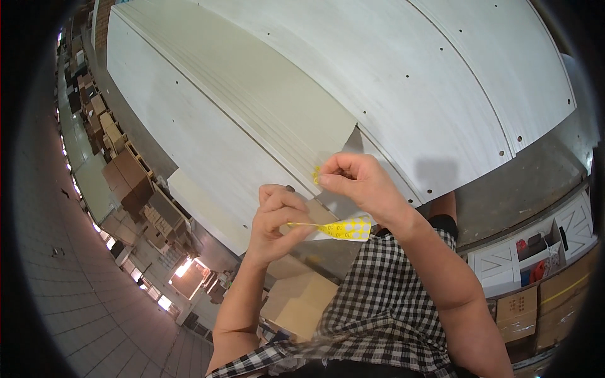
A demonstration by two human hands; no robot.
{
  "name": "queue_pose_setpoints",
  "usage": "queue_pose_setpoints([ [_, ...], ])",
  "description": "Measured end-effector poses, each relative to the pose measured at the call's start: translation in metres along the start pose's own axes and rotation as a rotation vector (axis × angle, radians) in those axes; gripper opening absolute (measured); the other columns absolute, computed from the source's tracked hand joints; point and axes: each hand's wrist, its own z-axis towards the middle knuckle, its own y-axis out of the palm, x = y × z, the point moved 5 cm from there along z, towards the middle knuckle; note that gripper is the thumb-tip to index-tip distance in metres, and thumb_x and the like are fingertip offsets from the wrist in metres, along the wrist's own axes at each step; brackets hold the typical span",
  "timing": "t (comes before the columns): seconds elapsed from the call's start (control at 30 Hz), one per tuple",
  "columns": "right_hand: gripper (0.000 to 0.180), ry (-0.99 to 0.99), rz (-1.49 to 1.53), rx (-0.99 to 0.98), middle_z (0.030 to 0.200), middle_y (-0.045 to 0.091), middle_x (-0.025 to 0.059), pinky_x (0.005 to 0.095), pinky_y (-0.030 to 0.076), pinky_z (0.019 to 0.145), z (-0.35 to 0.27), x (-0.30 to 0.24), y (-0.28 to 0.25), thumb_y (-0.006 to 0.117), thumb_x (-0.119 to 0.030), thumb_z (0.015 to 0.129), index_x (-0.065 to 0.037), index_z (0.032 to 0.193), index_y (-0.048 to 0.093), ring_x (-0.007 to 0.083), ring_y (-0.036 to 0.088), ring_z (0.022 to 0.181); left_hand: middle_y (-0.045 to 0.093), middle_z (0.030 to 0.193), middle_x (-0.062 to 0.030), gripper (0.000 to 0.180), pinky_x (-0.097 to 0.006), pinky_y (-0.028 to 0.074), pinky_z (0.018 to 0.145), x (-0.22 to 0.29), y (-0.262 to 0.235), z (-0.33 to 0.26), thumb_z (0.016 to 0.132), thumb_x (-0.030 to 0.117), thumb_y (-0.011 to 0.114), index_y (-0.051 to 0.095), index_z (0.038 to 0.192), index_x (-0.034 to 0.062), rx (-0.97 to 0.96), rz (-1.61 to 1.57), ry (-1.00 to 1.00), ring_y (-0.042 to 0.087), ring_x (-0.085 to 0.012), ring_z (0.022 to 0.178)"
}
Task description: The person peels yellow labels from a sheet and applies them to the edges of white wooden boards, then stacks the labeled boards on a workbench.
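My left hand pinches a sheet of yellow round stickers on white backing, which juts out to the right below my right hand. A small dark tip shows at the curled fingers of the left hand; what it belongs to is hidden. Thumb and forefinger of my right hand are closed on a small yellow sticker, held just above the panel edges. Under both hands lie long white panels with small dark holes, and a pale greenish panel between them.
An open cardboard box stands below the panels near my left forearm. At the right are a white cabinet with cubbies and some cartons. Stacked boxes line the far left, beside a tiled floor.
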Motion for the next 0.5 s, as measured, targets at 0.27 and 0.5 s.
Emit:
queue_pose_setpoints([
  [0.27,0.012,0.059,-0.026,0.009,0.078,0.056,-0.0039,0.0194,0.040,0.066,0.0039,-0.0001,0.0014,0.063,-0.012,0.084,-0.001,0.086,0.062,0.0027,0.048,0.072,0.059,0.087,0.0036,0.013,-0.033,0.034,0.084,0.0003,-0.0006,0.0011,0.064,0.010,0.074,0.066,0.074,0.0115,0.001,0.007,0.023,0.043,-0.0203,0.090],
  [0.5,0.010,0.055,0.000,-0.016,0.074,0.055,-0.0048,0.0190,0.040,0.064,0.0063,-0.0051,0.0026,0.063,-0.011,0.083,-0.001,0.083,0.063,0.0020,0.047,0.070,0.060,0.089,0.0033,0.015,-0.033,0.035,0.083,-0.0018,-0.0008,0.0008,0.063,0.011,0.076,0.065,0.073,0.0115,-0.007,0.005,0.045,0.043,-0.0209,0.090],
])
